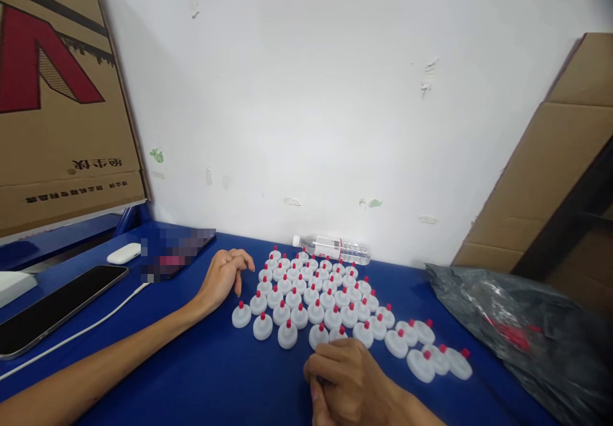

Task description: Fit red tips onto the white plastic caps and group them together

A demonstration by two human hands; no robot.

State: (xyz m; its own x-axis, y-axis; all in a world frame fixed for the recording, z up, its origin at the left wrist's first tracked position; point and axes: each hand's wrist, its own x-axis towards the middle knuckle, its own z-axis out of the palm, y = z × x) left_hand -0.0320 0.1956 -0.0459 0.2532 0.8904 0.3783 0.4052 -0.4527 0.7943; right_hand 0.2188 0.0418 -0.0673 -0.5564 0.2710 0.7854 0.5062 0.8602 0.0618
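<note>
Several translucent white round caps with red tips (pixel 315 311) stand upright in loose rows on the blue table. My left hand (pixel 224 277) rests on its side at the left edge of these rows. Its fingers are loosely bent and partly apart, with nothing visible in them. In front of the nearest row is my right hand (pixel 347 375), its fingers curled in and the thumb tucked below. Whatever it may hold is hidden. Just beyond its knuckles, one cap (pixel 339 334) is partly covered by the hand.
A clear plastic bottle (pixel 335 249) lies along the wall behind the caps. Left are a dark phone (pixel 57 304), a second dark device (pixel 191 251), a white case (pixel 123 253) and a white cable (pixel 110 316). A dark plastic bag (pixel 536 330) and cardboard (pixel 536 158) stand right.
</note>
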